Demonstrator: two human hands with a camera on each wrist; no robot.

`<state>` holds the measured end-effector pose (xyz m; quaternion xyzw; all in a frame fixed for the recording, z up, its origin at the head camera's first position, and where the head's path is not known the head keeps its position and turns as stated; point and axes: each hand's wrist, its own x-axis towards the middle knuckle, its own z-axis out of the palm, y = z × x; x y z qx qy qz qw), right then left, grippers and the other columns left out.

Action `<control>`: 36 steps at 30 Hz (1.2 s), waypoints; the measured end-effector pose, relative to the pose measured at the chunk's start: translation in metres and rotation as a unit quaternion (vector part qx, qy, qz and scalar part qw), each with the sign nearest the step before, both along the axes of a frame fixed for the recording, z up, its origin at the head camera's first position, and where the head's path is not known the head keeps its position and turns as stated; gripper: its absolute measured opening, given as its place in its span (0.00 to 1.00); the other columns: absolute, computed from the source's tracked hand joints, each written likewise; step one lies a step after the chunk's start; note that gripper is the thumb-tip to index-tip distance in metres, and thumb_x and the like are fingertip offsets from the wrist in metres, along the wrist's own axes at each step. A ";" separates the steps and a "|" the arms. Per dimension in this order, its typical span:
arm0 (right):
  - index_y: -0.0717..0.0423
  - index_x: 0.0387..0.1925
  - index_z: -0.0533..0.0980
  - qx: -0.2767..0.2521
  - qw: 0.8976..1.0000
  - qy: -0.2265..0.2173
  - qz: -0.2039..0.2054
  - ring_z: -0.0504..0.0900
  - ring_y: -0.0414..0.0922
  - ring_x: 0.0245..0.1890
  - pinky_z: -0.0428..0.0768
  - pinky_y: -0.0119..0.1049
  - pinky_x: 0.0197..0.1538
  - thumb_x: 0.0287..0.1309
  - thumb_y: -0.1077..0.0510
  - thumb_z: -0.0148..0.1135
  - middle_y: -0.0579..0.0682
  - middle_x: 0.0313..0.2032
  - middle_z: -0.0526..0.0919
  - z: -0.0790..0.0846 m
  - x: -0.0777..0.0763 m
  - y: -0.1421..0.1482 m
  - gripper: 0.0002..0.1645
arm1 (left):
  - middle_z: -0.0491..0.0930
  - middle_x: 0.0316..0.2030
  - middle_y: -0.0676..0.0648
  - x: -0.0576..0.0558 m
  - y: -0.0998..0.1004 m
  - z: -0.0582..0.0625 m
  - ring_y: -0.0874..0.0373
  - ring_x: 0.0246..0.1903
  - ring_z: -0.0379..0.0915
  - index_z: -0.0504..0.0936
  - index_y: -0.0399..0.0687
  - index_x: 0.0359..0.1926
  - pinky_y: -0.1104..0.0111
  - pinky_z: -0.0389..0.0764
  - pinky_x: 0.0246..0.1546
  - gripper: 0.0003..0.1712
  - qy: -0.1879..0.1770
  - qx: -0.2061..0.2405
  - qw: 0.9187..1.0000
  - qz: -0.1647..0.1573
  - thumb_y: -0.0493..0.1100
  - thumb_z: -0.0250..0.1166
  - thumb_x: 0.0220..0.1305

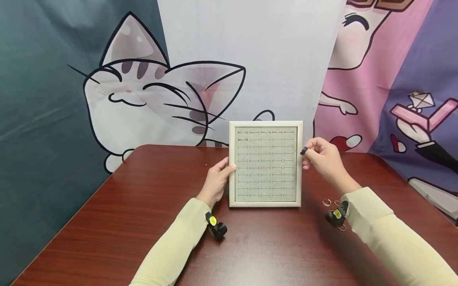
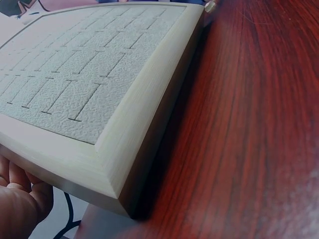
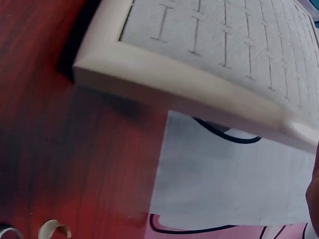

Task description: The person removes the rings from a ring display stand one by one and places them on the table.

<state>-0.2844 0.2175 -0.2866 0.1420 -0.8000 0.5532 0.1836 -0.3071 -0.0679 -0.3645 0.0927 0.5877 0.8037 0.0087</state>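
A ring display board [image 1: 266, 124] with a pale frame and a grey padded face stands upright on the table, slotted in rows. My left hand [image 1: 214, 182] grips its left edge, thumb on the front of the frame and fingers behind; the left wrist view shows those fingers [image 2: 19, 186] behind the frame. Beside the board's upper right edge, my right hand [image 1: 325, 159] pinches a small dark blue piece [image 1: 303, 151] between thumb and fingertips. Its exact kind is too small to tell. Only a sliver of the right hand [image 3: 313, 196] shows in the right wrist view.
Several loose rings [image 1: 327, 202] lie on the table right of the board, partly hidden by the right wrist camera; one wide ring [image 3: 50, 228] shows closer in the right wrist view. The reddish-brown table [image 1: 143, 222] ends in front of a cartoon-printed cloth backdrop [image 1: 286, 51].
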 end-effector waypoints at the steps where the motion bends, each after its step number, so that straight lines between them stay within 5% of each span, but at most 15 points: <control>1: 0.60 0.27 0.67 -0.009 1.000 0.002 0.002 0.75 0.36 0.13 0.78 0.32 0.20 0.57 0.70 0.51 0.43 0.15 0.76 -0.003 -0.001 0.003 0.05 | 0.78 0.51 0.40 0.000 0.000 0.000 0.63 0.37 0.78 0.72 0.42 0.59 0.68 0.78 0.39 0.23 0.000 0.000 1.000 -0.001 0.35 0.59 0.62; 15: 0.58 0.28 0.67 -0.031 0.999 0.017 -0.010 0.72 0.37 0.10 0.74 0.30 0.15 0.50 0.75 0.47 0.45 0.13 0.73 -0.003 0.005 0.004 0.10 | 0.79 0.49 0.42 -0.001 0.000 0.000 0.62 0.36 0.78 0.72 0.42 0.60 0.68 0.77 0.39 0.23 0.004 -0.008 1.000 -0.005 0.36 0.58 0.62; 20: 0.53 0.31 0.72 0.003 0.999 -0.003 -0.040 0.72 0.37 0.11 0.75 0.31 0.17 0.53 0.71 0.49 0.43 0.14 0.73 -0.009 0.008 0.013 0.11 | 0.79 0.48 0.43 0.000 -0.001 -0.001 0.62 0.36 0.79 0.73 0.43 0.59 0.70 0.78 0.38 0.22 -0.002 -0.003 1.000 -0.004 0.36 0.59 0.62; 36: 0.61 0.30 0.71 0.098 0.990 -0.061 -0.077 0.74 0.39 0.11 0.76 0.34 0.17 0.55 0.67 0.51 0.42 0.14 0.75 -0.042 0.036 0.066 0.02 | 0.80 0.45 0.45 0.000 -0.001 -0.001 0.62 0.35 0.78 0.73 0.41 0.59 0.68 0.78 0.37 0.23 0.002 0.008 1.000 -0.006 0.35 0.59 0.62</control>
